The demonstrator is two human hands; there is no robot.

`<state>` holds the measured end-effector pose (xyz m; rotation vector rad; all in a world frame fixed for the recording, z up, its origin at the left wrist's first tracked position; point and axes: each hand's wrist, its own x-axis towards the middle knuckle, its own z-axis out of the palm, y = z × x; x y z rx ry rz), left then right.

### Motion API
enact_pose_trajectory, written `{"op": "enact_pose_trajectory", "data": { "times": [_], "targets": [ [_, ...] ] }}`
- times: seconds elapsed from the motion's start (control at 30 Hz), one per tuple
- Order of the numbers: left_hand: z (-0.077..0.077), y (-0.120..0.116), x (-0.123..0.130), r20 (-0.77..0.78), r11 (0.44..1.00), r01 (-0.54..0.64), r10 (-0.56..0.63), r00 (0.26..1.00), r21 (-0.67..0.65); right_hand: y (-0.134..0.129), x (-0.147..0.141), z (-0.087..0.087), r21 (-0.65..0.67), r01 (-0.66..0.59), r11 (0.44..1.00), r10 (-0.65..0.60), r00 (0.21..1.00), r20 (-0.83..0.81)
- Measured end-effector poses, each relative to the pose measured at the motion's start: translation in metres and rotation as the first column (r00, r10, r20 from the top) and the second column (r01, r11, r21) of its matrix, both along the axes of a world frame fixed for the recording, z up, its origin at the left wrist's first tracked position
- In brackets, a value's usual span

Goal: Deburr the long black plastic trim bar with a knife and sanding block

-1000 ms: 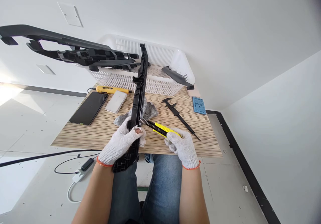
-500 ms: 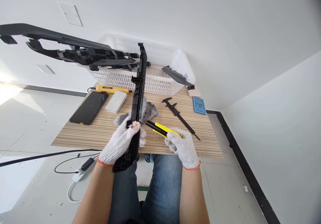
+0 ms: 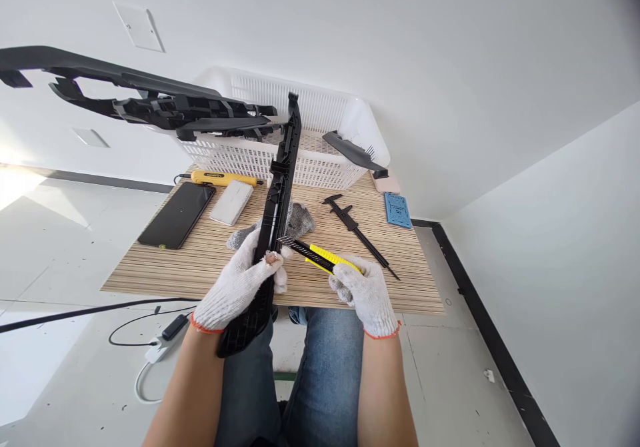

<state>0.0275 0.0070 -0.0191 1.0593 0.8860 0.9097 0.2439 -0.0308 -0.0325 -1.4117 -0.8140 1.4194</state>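
Observation:
My left hand (image 3: 245, 280), in a white knit glove with a worn thumb tip, is wrapped round a long black plastic trim piece (image 3: 280, 190). The piece stands tilted, its ribbed inner side towards me, its top end in front of the white basket and its wide lower end over my lap. My right hand (image 3: 364, 290), gloved too, grips a yellow and black utility knife (image 3: 325, 258). The knife's blade is out and points left, its tip at the right edge of the trim piece near my left thumb; whether it touches cannot be told.
A white basket (image 3: 320, 167) at the back holds several black trim pieces (image 3: 180, 110), some jutting far left. On the table (image 3: 310, 287) lie a black phone (image 3: 177, 215), a yellow pen-like tool (image 3: 220, 179), a white block (image 3: 231, 203), grey gloves (image 3: 303, 220), a black caliper (image 3: 357, 230) and a blue card (image 3: 397, 210).
The trim piece has tipped, its top end moving right and slightly down and its lower end left. My left hand has shifted along with it. The knife has stayed nearly still.

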Motion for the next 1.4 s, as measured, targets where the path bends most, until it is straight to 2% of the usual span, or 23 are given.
{"op": "enact_pose_trajectory", "data": {
  "times": [0.47,0.67,0.9,1.1,1.17,1.27,1.4],
  "targets": [
    [0.009,-0.002,0.01,0.051,0.986,-0.131,0.137,0.989,-0.106,0.0,0.0,0.003,-0.046,0.018,0.999,-0.017,1.0,0.017],
    [0.013,-0.001,0.011,0.06,0.965,-0.155,0.171,0.983,-0.211,-0.001,0.0,0.0,-0.023,0.002,1.0,-0.001,1.0,0.02],
    [0.013,0.001,0.009,0.013,0.965,-0.176,0.182,0.983,-0.193,-0.003,0.003,0.004,0.003,-0.091,0.996,0.091,0.994,0.058],
    [0.006,0.002,0.007,0.025,0.958,-0.229,0.237,0.971,-0.174,-0.004,0.004,0.007,-0.036,-0.273,0.961,0.275,0.953,0.128],
    [0.003,0.003,0.006,0.009,0.95,-0.251,0.257,0.966,-0.185,-0.005,0.002,0.006,-0.044,-0.236,0.971,0.24,0.956,0.168],
    [0.001,0.004,0.005,0.004,0.946,-0.252,0.258,0.966,-0.202,-0.006,0.0,0.004,-0.037,-0.098,0.994,0.103,0.977,0.187],
    [0.001,0.005,0.006,0.042,0.943,-0.257,0.272,0.961,-0.212,-0.006,0.003,0.005,-0.056,-0.202,0.978,0.208,0.963,0.171]
  ]
}}
